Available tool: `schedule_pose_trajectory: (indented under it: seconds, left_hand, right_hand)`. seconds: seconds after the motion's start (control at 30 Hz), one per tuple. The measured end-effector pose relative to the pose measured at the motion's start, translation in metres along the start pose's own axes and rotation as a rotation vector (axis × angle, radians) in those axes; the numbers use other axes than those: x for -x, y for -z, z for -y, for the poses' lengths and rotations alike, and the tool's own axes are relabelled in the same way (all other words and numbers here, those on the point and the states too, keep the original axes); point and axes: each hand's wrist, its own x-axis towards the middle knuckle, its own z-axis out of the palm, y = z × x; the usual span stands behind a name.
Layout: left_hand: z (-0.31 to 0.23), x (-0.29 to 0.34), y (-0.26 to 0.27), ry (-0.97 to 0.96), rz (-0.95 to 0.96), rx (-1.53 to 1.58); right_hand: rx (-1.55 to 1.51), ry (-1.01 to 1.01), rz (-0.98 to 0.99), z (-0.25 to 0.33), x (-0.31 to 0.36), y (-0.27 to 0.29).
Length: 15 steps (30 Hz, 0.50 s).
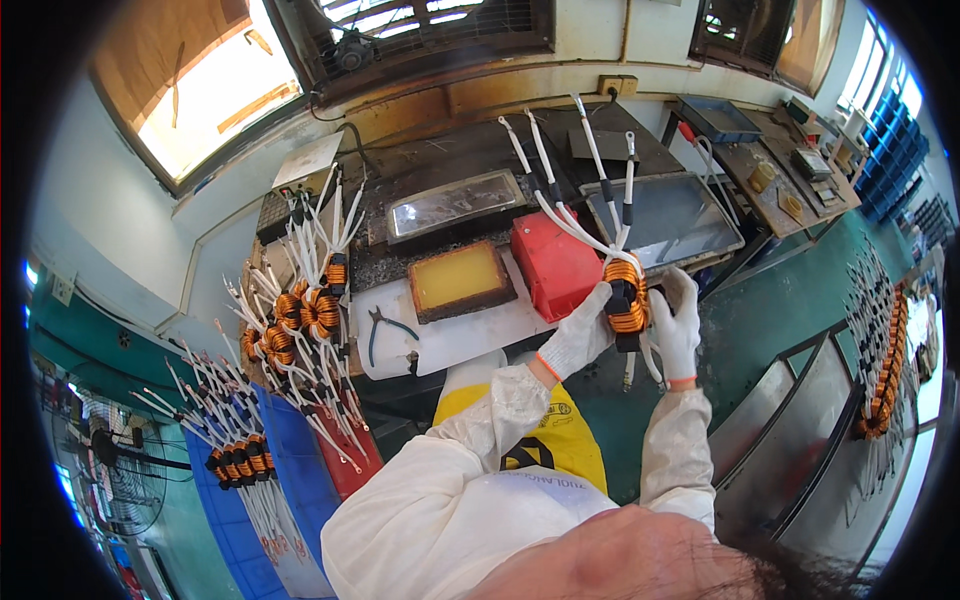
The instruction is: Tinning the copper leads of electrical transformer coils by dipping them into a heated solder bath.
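A toroidal coil (628, 312), wound with orange copper wire and banded in black, is held up in front of the bench. Long white leads (605, 200) with black sleeves and metal lugs fan out from its far side, and shorter white ends hang below it. My left hand (580, 332), in a white knitted glove, grips the coil's left side. On the other side my right hand (679, 325), gloved alike, has its fingers curled and its thumb against the coil. Just left of the coil sits a red plastic bin (556, 262).
A tray of yellow material (460, 282), a rectangular metal pan (455, 205) and a dark liquid-filled tray (665, 222) stand on the bench. Pliers (388, 332) lie on a white sheet. Coils with leads (318, 312) crowd the left; more fill a blue crate (290, 430) and a right-hand rack (882, 370).
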Motion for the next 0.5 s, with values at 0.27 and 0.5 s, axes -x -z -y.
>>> schedule_pose_trajectory:
  seconds: [0.27,0.5]
  left_hand:
    - [0.042,0.014,-0.004,0.187,0.029,0.078]
    - [0.046,-0.002,-0.012,0.274,-0.162,0.086]
  right_hand:
    - [-0.841,-0.622,0.463,-0.044,0.016,0.045]
    - [-0.656,-0.427,-0.023,0.010,0.035,0.044]
